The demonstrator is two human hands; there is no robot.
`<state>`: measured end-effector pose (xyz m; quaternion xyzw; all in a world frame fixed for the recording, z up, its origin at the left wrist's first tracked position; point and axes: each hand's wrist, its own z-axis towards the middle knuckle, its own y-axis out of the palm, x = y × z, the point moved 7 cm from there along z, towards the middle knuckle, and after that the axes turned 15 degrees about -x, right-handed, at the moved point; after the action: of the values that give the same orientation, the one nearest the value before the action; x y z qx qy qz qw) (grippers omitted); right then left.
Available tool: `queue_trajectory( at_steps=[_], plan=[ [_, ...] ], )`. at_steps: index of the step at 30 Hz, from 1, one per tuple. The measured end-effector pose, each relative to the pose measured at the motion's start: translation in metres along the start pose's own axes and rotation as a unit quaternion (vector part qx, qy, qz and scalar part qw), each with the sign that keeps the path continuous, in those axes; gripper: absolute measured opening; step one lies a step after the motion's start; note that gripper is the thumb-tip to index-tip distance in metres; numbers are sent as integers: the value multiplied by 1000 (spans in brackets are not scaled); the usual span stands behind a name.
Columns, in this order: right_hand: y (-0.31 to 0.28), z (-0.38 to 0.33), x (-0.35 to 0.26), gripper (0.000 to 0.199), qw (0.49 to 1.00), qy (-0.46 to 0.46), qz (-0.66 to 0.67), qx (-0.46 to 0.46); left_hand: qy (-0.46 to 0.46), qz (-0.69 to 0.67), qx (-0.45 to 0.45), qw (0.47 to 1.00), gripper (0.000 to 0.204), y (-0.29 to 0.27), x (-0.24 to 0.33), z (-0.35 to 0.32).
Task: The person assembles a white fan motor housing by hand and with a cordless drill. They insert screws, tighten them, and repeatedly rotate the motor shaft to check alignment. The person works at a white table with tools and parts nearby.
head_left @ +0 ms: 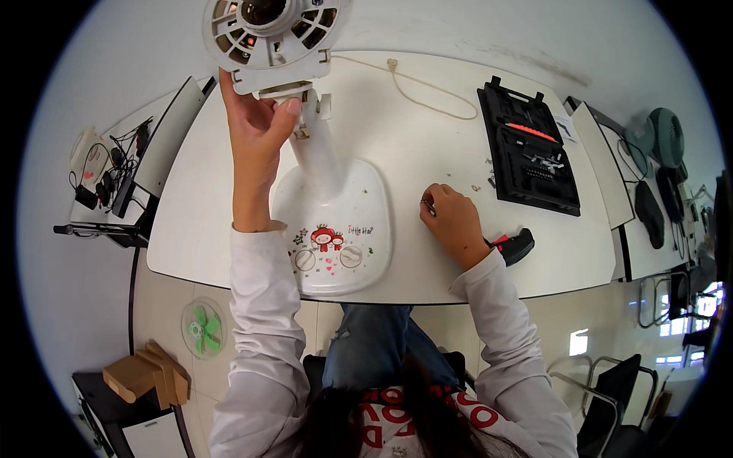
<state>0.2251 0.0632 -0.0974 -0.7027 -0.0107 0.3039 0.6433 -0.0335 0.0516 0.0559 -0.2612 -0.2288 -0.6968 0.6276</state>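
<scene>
A white electric fan stands at the left of the table, its round motor housing at the top and its blade and grille off. My left hand is closed round the neck just under the housing, thumb on the front. Below, the post runs down to a white base with two knobs and red cartoon figures. My right hand rests on the tabletop, fingers pinched on a small metallic piece too small to name. Beside that wrist lies a black and red tool handle, partly hidden.
An open black tool case with bits and an orange-red strip lies at the right. Small loose parts are scattered near it. A cream power cord curves across the back. A green fan blade in its grille sits on the floor.
</scene>
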Motion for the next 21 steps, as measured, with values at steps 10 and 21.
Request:
queue_trajectory(
  at_steps=[10,21],
  plan=[
    [-3,-1,-3,12,1000,-24,0,8,3,12,6,1000,87,-3,-3,-1],
    [-4,0,-6,15,1000,-17,24,4,-2,15,-3,1000,87,-5,-6,-1]
  ],
)
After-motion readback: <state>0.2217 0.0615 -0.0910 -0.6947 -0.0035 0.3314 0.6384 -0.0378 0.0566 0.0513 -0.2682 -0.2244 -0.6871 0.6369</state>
